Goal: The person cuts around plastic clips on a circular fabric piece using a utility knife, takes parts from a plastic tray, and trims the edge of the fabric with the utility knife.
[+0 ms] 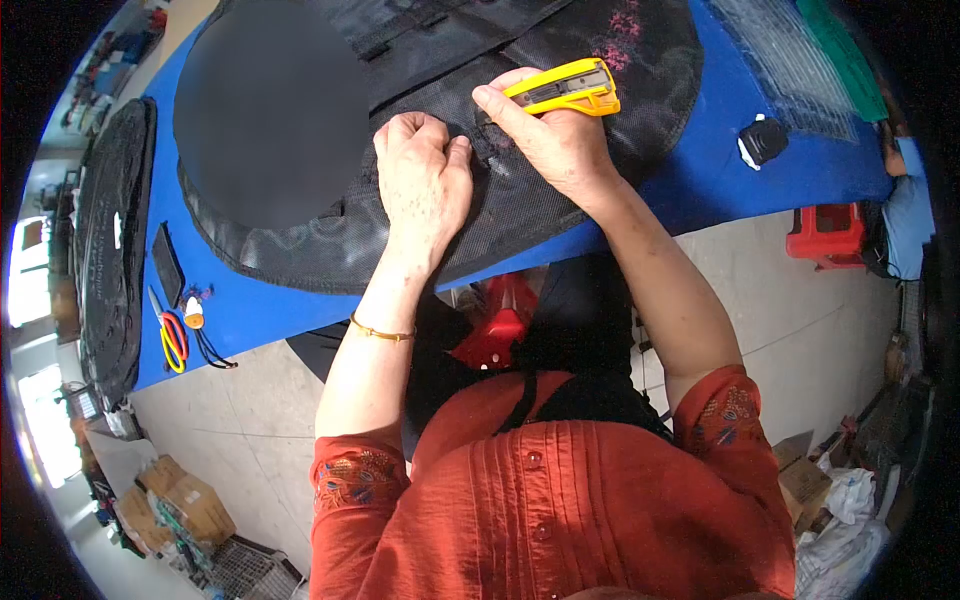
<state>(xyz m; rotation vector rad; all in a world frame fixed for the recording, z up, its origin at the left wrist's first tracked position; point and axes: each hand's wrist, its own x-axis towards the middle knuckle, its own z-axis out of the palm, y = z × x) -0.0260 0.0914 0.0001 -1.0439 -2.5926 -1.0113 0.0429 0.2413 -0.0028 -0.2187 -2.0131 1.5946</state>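
A large black mesh fabric piece (540, 215) with bound edges lies on a blue-covered table (270, 330). My left hand (425, 175) rests on it with curled fingers, thumb toward the right; what its fingertips grip, if anything, is hidden. Just to the right, my right hand (555, 140) holds a yellow utility knife (575, 88) between thumb and fingers, over the fabric. The knife's body points up and right; no blade can be made out. Pink thread scraps (620, 35) lie on the fabric beyond the knife.
Scissors (172, 340), a small white spool (194, 314) and a dark flat object (168, 262) lie at the table's left. A black and white item (762, 142) sits at the right, near clear plastic sheets (780, 60). A red stool (825, 235) and another person's blue sleeve (908, 215) are beyond.
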